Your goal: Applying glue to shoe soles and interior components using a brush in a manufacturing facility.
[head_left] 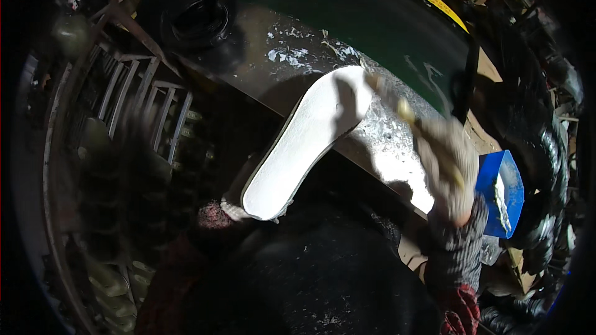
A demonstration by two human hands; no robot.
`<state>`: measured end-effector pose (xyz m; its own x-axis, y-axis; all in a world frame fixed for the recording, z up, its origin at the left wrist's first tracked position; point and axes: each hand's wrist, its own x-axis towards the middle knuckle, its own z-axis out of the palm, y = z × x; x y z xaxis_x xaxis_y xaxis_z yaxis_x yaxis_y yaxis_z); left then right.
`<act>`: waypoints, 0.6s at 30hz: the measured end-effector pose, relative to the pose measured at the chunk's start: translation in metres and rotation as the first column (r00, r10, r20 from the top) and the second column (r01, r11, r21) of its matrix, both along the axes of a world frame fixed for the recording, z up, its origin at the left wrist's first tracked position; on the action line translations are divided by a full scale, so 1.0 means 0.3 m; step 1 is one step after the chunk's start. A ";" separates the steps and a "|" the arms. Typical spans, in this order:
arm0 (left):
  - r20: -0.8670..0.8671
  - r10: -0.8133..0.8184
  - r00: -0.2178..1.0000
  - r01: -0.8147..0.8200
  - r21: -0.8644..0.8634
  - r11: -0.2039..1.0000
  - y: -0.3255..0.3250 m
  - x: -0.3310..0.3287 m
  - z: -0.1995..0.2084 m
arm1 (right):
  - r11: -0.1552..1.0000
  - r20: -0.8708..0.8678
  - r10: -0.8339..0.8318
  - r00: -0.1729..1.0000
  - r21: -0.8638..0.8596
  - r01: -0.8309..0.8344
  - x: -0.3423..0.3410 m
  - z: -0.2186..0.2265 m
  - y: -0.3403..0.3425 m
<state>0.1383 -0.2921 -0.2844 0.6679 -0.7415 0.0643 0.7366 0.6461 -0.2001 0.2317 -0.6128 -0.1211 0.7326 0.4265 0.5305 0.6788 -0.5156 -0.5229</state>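
Observation:
A foot-shaped shoe sole [301, 136] with a bright white upper face slants across the middle, its wide end over the bench. My left hand [233, 211], in a pale knit glove, grips its narrow end from below; most of the fingers are hidden under it. My gloved right hand [450, 167] is smeared by motion to the right of the sole. It holds a brownish, brush-like tool [386, 92], also blurred, whose tip is close to the sole's wide end. Hand and tool cast a shadow on the white face.
A metal-topped bench [248, 77] is spotted with white flakes. Beside my right forearm stands a blue container [490, 195] with white stuff inside. A round black object [202, 22] sits at the bench's far left. Metal racks [136, 90] stand left, black bags [540, 198] right.

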 end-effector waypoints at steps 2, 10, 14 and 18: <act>-0.089 0.116 0.989 -0.104 0.131 0.986 -0.034 0.020 0.013 | 0.990 0.041 0.124 0.992 -0.070 -0.121 0.087 -0.007 0.018; 0.142 0.343 0.928 -0.353 0.623 0.698 -0.055 0.061 0.136 | 0.965 0.105 0.237 0.966 -0.139 -0.222 0.088 0.086 0.139; 0.102 0.454 0.885 -0.362 0.764 0.534 -0.056 0.157 0.236 | 0.872 0.152 0.450 0.880 -0.291 -0.395 0.082 0.055 0.197; 0.959 -0.181 0.220 -0.974 0.205 -0.099 0.033 0.339 0.230 | 0.871 0.151 0.491 0.858 -0.062 -0.487 -0.007 0.090 0.234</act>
